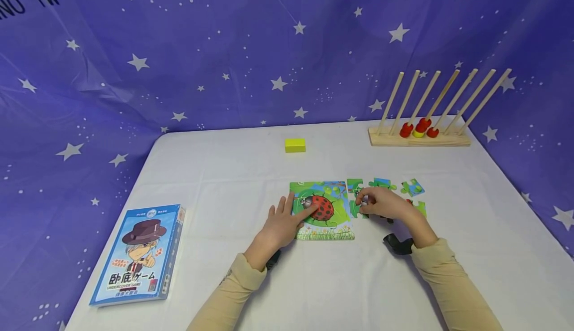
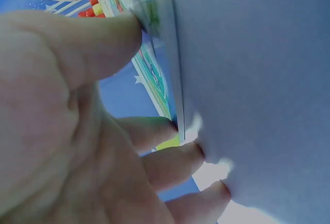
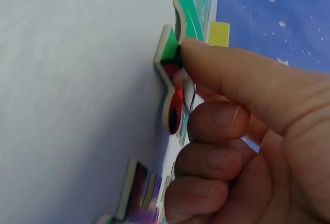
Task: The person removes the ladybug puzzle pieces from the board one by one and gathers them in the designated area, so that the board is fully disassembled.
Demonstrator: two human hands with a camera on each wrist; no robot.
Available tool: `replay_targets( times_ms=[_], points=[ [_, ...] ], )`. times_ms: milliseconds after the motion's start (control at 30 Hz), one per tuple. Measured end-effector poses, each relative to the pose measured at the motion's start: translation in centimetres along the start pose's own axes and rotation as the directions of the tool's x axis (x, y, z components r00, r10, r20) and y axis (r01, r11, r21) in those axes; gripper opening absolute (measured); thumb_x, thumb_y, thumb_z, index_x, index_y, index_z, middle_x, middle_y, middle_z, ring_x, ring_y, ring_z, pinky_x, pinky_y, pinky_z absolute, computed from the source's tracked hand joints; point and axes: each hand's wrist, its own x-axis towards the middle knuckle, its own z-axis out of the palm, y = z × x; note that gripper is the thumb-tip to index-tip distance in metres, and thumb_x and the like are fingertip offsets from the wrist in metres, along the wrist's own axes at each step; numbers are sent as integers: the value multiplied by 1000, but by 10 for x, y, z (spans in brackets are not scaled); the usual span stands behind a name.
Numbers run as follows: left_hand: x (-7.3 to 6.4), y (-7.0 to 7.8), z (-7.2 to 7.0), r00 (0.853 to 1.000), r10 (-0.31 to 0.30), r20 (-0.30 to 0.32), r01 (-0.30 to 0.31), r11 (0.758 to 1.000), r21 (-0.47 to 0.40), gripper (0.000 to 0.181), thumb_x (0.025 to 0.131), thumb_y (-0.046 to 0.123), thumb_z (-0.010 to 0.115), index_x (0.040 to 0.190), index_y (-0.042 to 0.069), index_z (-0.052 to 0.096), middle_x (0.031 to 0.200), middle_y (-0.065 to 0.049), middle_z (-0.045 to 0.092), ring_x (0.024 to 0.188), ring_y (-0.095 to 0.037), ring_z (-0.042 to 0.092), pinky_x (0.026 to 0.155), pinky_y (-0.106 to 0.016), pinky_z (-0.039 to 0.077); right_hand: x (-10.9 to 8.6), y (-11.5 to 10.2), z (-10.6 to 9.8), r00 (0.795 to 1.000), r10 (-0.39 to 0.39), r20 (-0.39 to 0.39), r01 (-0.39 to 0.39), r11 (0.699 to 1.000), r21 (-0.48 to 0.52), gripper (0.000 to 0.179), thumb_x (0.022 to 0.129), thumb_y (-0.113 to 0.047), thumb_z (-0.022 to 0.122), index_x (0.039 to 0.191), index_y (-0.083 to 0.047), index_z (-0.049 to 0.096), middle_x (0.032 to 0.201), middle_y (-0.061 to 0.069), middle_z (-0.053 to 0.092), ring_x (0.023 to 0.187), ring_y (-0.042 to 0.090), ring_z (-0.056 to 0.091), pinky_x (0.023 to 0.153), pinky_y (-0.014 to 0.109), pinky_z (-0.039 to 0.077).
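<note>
A square ladybug picture puzzle [image 1: 343,219] lies on the white table. My left hand [image 1: 280,225] rests at its left side with fingers spread, the thumb reaching over the ladybug; in the left wrist view, thumb and forefinger touch the puzzle and the other fingertips touch the table. Right of the puzzle, my right hand [image 1: 383,205] pinches a jigsaw piece [image 3: 174,113] in green, red and black between thumb and curled fingers. Loose jigsaw pieces [image 1: 413,187] lie around that hand, which partly hides some of them.
A yellow block [image 1: 295,145] sits behind the puzzle. At the back right stands a wooden peg rack [image 1: 419,141] with several red and yellow beads. A blue game box [image 1: 139,256] lies at the left. Starry purple cloth [image 1: 242,62] hangs behind the table.
</note>
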Motion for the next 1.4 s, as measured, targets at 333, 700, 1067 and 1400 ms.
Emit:
replay_targets(
  times_ms=[333, 700, 1067, 1400],
  points=[
    [1, 4, -2, 996, -20, 81, 17, 999, 36, 61, 96, 1, 37, 139, 43, 30, 147, -23, 2, 133, -41, 8, 102, -55, 17, 2, -7, 2, 995, 31, -96, -36, 998, -42, 9, 77, -8, 71, 85, -7, 67, 63, 0, 52, 53, 14, 45, 48, 28, 38],
    [-1, 4, 0, 998, -9, 65, 4, 997, 77, 62, 94, -1, 40, 137, 43, 35, 146, -25, 5, 132, -42, 12, 100, -56, 21, 4, -10, 5, 988, 86, -126, -98, 991, -94, 38, 73, -8, 75, 104, 0, 57, 78, 3, 58, 65, 16, 51, 55, 30, 43],
    [0, 6, 0, 998, -13, 61, 7, 995, 103, 60, 94, 2, 41, 137, 44, 35, 147, -24, 6, 132, -42, 12, 99, -55, 23, 1, -27, 20, 990, -114, -77, 103, 986, -130, 31, 74, -9, 74, 101, -3, 62, 89, 7, 52, 67, 13, 46, 58, 27, 40],
    [1, 6, -1, 997, -18, 73, 12, 996, 89, 59, 94, 4, 43, 137, 44, 35, 147, -25, 4, 132, -42, 11, 100, -55, 21, 1, -43, 38, 993, -114, 16, 116, 981, -153, 52, 70, -19, 79, 115, -4, 59, 91, 4, 45, 66, 13, 41, 59, 27, 36]
  ],
)
